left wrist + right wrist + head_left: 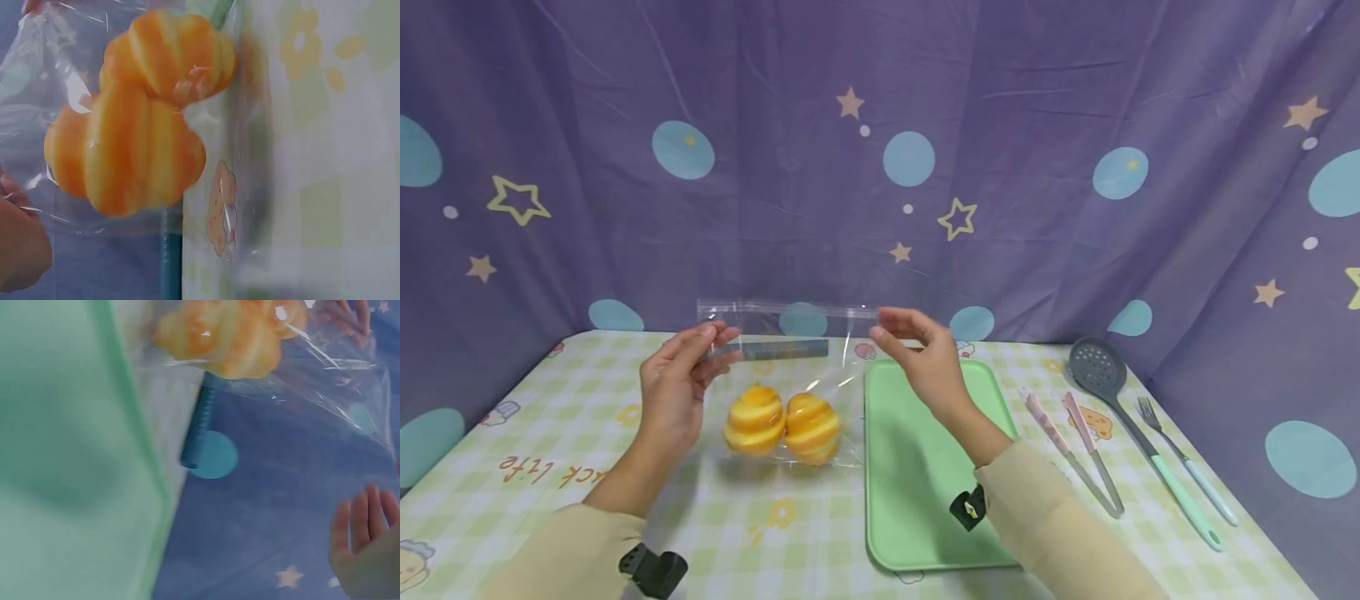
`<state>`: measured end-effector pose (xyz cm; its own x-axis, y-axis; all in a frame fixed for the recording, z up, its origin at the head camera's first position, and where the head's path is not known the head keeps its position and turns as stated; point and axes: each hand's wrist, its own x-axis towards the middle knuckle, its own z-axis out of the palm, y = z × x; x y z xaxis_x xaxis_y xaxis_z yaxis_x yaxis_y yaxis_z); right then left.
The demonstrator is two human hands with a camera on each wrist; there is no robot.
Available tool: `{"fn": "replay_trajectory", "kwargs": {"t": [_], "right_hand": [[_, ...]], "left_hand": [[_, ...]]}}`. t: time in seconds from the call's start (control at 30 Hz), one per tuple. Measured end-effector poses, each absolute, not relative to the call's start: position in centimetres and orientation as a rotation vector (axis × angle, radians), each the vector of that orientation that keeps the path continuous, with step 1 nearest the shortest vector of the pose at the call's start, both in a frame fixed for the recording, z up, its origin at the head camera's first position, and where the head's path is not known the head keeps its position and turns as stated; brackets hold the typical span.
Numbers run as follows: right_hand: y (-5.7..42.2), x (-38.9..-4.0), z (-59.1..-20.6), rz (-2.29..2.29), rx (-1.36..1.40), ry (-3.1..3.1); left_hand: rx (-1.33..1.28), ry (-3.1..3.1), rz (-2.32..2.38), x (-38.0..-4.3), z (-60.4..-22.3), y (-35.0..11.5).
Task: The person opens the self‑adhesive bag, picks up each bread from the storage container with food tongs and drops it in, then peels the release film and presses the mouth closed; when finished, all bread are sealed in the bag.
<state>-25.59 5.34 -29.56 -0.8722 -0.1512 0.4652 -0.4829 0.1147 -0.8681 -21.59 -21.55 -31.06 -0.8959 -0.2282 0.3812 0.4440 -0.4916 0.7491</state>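
Note:
A clear zip bag point(786, 321) is held upright over the table's left-middle part. Inside, low down and side by side, are two orange-and-yellow striped bread rolls point(755, 419), also large in the left wrist view, where one roll point(125, 153) partly overlaps the other. My left hand point(677, 379) pinches the bag near its upper left corner. At the upper right corner my right hand point(931, 362) pinches the bag's edge between thumb and fingers. Whether the bag's bottom touches the cloth, I cannot tell.
A green tray point(910, 500) lies beneath my right forearm. Right of it are pink-handled tongs point(1086, 458), a skimmer point(1097, 367) and a fork point(1187, 467). Behind the bag lies a dark blue-grey tube point(786, 349). A purple curtain point(775, 167) closes off the back.

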Motion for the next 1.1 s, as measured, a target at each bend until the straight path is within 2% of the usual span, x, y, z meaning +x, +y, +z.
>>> {"fn": "replay_trajectory", "kwargs": {"t": [0.13,0.33,0.57,1.1], "right_hand": [[4.5,-24.7,-27.5,1.45,0.684,-2.039],[1.9,-22.7,-24.4,1.064,0.96,-1.969],[-1.4,-22.0,-22.6,0.941,1.168,-2.151],[-4.3,-23.6,-22.5,0.795,1.168,-2.303]], "left_hand": [[-0.285,-1.269,-2.379,-21.4,-30.7,-21.0],[-0.168,-1.323,-2.266,-21.0,-30.0,-20.1],[-0.214,-1.326,-2.233,-20.4,-29.2,-18.9],[-0.464,-1.487,-2.014,-20.4,-29.5,-18.7]]}}
